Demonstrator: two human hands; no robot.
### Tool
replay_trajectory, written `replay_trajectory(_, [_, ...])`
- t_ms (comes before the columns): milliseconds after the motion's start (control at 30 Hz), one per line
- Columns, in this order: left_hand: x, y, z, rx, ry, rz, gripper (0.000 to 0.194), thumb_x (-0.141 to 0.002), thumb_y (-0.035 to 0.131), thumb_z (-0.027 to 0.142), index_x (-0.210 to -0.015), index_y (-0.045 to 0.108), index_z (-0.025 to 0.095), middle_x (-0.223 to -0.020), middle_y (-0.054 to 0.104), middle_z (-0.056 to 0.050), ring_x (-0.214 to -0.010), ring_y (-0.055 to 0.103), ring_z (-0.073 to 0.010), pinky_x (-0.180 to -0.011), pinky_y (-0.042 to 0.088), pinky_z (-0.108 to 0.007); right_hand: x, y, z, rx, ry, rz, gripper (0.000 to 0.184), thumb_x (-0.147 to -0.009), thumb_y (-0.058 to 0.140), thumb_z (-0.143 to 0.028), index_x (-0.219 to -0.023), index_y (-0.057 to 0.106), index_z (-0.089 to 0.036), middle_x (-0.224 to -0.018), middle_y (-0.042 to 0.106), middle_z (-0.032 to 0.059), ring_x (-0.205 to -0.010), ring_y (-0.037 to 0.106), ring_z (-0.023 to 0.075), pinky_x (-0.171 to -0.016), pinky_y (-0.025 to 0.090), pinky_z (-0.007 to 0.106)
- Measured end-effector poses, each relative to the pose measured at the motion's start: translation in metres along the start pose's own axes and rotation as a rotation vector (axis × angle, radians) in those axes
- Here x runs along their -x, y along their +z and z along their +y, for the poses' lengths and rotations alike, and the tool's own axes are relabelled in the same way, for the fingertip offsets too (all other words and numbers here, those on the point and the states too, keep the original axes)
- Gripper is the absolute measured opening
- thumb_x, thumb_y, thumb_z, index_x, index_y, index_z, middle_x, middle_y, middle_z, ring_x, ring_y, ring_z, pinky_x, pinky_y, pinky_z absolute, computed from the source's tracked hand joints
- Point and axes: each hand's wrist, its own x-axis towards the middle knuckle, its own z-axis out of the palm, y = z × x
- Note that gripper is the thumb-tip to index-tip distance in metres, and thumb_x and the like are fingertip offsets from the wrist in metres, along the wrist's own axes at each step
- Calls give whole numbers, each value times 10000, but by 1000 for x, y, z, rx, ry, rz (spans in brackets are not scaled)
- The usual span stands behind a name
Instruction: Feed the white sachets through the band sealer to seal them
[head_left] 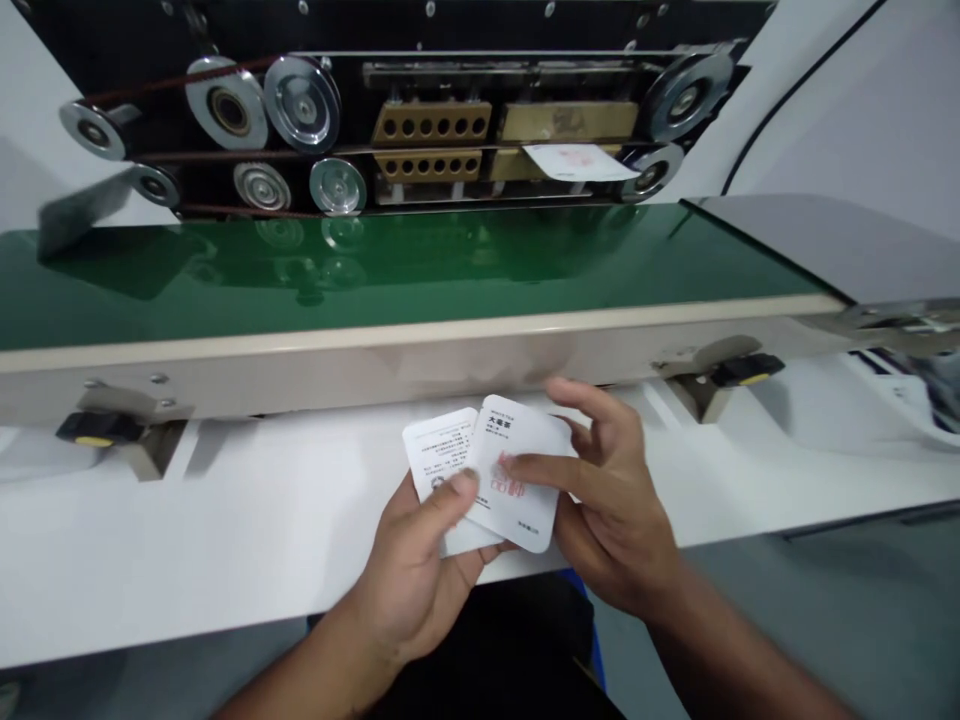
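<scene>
Two white printed sachets are in my hands over the front of the white table. The upper sachet (536, 455) has black lettering and a red print. It overlaps the lower sachet (433, 438), which shows small black text. My left hand (427, 545) is closed, thumb on top and fingers beneath, pinching both sachets. My right hand (611, 490) grips the upper sachet by its right side, one finger lying across the red print and the other fingers behind it. Another white sachet (577, 162) sits in the sealing machine's belts at the right.
A band sealing machine (431, 125) with pulleys and brass blocks stands at the back. Before it runs a green conveyor belt (420, 280); a blurred sachet (82, 212) tilts at its left end. Black knobs (746, 370) stick out below. A white tray (900, 395) stands at right.
</scene>
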Motion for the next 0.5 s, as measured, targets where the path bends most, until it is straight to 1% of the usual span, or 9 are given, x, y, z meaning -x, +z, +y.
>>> replay_trajectory(33, [1,-1,-1,-21,9,-5,550,-929,652,182,-1451,485,235,-1174,756,-92,-1058,701,-233,-858,574,-348,2,2,2,-31,31,-6,382,-926,540,-35,-1133,682,-323,-1505,333,24,-1351,413,275,-1053,436,480])
replay_trajectory(100, [1,-3,-2,-43,15,1,635,-915,664,142,-1491,426,264,-1162,763,-84,-1045,709,-222,-851,578,-340,6,3,4,-158,171,110,381,-974,515,-87,-1238,634,-334,-1436,449,45,-1290,493,241,-1027,473,432])
replay_trajectory(167, [1,-4,-3,-57,20,11,667,-926,657,156,-1518,374,278,-1177,759,-89,-1055,710,-230,-864,579,-355,7,4,3,-382,402,283,291,-1017,523,-189,-1247,607,-346,-1276,584,38,-1106,612,206,-916,540,376])
replay_trajectory(200, [1,-4,-4,-67,23,19,683,-928,658,162,-1527,353,282,-1180,758,-91,-1062,709,-234,-874,578,-364,7,3,1,-504,518,323,221,-1024,549,-262,-1221,612,-341,-1174,630,29,-997,645,192,-833,562,339])
replay_trajectory(267, [0,-3,-5,-89,23,28,718,-921,672,162,-1539,325,280,-1171,759,-94,-1064,709,-237,-884,575,-367,4,2,-3,-664,681,248,170,-992,628,-398,-1126,646,-294,-987,669,19,-845,649,176,-705,558,279])
replay_trajectory(333, [1,0,-7,-104,19,59,752,-904,697,155,-1540,317,283,-1155,764,-88,-1041,715,-231,-872,580,-360,0,0,-9,-696,752,108,234,-952,682,-459,-1018,670,-235,-874,674,22,-790,626,166,-665,533,247])
replay_trajectory(400, [1,2,-9,-107,15,113,770,-878,736,181,-1529,338,284,-1162,763,-89,-1043,717,-244,-860,587,-364,-5,-2,-15,-705,783,28,262,-949,687,-462,-926,668,-201,-815,666,16,-732,595,144,-626,506,222])
replay_trajectory(433, [1,3,-10,-102,16,143,766,-856,766,208,-1510,374,276,-1158,764,-92,-1046,718,-257,-853,590,-370,-6,-3,-17,-719,789,15,272,-953,682,-461,-900,663,-195,-795,658,10,-701,578,131,-609,493,214])
replay_trajectory(500, [-1,2,-13,-95,-7,210,690,-785,839,272,-1399,526,244,-1079,783,-90,-987,736,-269,-831,596,-375,-8,-8,-19,-743,778,23,292,-951,680,-468,-874,655,-188,-779,648,2,-675,563,119,-599,480,209])
